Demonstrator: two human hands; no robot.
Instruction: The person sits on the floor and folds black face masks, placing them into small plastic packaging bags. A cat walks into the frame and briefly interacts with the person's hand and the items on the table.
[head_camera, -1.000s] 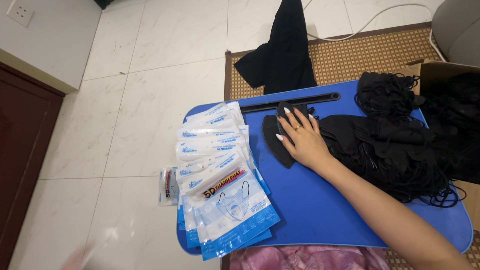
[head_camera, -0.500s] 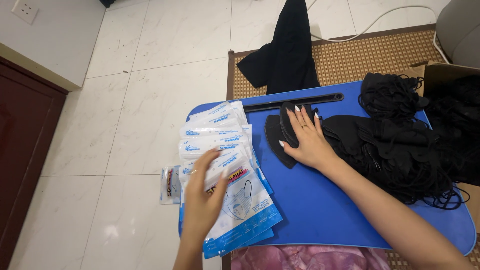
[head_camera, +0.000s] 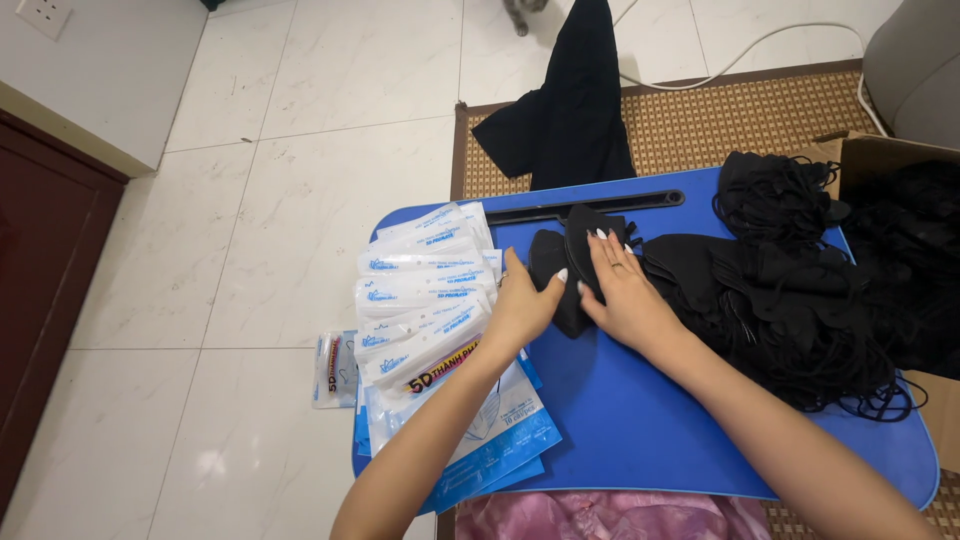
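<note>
Two black face masks (head_camera: 563, 262) lie near the back of a blue lap table (head_camera: 640, 420). My right hand (head_camera: 625, 285) rests flat on them, fingers spread. My left hand (head_camera: 523, 305) touches the left edge of the same masks, thumb and fingers around that edge. A fanned stack of clear and blue mask packets (head_camera: 430, 300) lies along the table's left side, just left of my left hand. A big heap of black masks with ear loops (head_camera: 790, 300) fills the table's right half.
A cardboard box (head_camera: 880, 160) with more black masks stands at the right. A black cloth (head_camera: 570, 110) lies on a woven mat (head_camera: 740, 115) behind the table. One packet (head_camera: 335, 368) lies on the white tile floor. A dark wooden door (head_camera: 40, 300) is at far left.
My left hand came up from below, passed over the packets and now touches the black masks. My right hand stayed on the masks, shifting slightly.
</note>
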